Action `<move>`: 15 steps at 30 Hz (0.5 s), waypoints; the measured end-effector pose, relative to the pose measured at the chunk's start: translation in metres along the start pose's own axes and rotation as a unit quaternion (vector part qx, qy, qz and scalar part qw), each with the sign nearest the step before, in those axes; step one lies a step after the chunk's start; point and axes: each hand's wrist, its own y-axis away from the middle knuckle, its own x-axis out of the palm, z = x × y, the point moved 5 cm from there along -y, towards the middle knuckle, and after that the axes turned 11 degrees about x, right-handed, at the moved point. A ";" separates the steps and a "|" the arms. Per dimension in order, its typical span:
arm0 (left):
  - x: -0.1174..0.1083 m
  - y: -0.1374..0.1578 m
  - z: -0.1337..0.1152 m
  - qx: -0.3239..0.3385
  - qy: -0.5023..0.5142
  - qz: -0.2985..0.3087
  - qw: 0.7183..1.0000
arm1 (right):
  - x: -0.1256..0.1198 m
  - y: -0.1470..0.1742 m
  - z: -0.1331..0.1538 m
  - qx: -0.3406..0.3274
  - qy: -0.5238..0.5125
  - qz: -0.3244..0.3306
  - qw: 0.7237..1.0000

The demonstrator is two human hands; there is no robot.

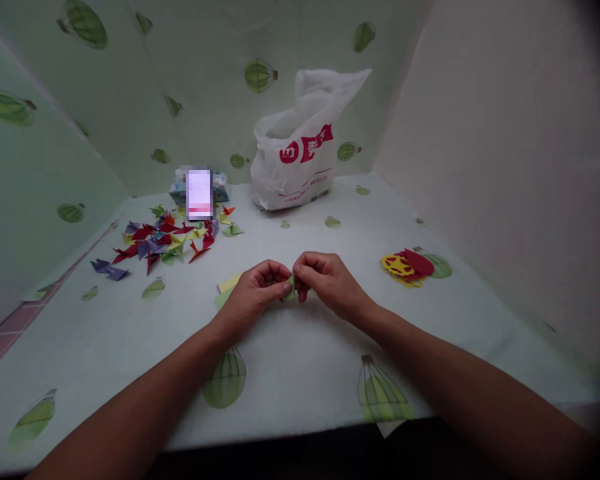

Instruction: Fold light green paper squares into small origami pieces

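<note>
Between my two hands is a small piece of folded green paper (pixel 291 288), mostly hidden by the fingers. My left hand (pixel 261 285) pinches it between thumb and forefinger. At its right edge, my right hand (pixel 325 277) also pinches it, thumb against bent fingers. Partly under my left hand and wrist lie flat paper sheets (pixel 225 291), yellow and light green. To the far left is a heap of folded paper cranes (pixel 167 239) in red, purple, yellow, green and orange.
Behind the cranes a lit phone (pixel 199 193) leans on a tissue box (pixel 222 187). A white plastic bag (pixel 293 167) with red print stands at the back. Yellow and red paper cut-outs (pixel 407 267) lie to the right. A balloon-patterned cloth (pixel 300 380) covers the table.
</note>
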 end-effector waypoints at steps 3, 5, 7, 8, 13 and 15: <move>0.000 0.002 0.001 -0.016 0.015 -0.005 1.000 | 0.000 -0.001 0.000 -0.003 -0.031 0.011 0.999; 0.000 0.002 0.003 -0.021 0.039 -0.010 0.999 | 0.000 -0.001 -0.001 0.002 -0.054 0.026 0.998; -0.001 0.002 0.004 -0.023 0.066 -0.014 0.997 | 0.001 -0.002 -0.001 0.005 -0.072 0.040 0.997; -0.001 0.001 0.005 -0.023 0.079 -0.015 0.996 | 0.001 -0.002 -0.001 0.006 -0.078 0.045 0.996; -0.001 0.001 0.005 -0.026 0.115 -0.015 0.993 | 0.002 -0.003 -0.003 0.012 -0.098 0.055 0.994; 0.000 0.001 0.004 -0.027 0.115 -0.015 0.993 | 0.002 -0.003 -0.004 0.014 -0.103 0.056 0.993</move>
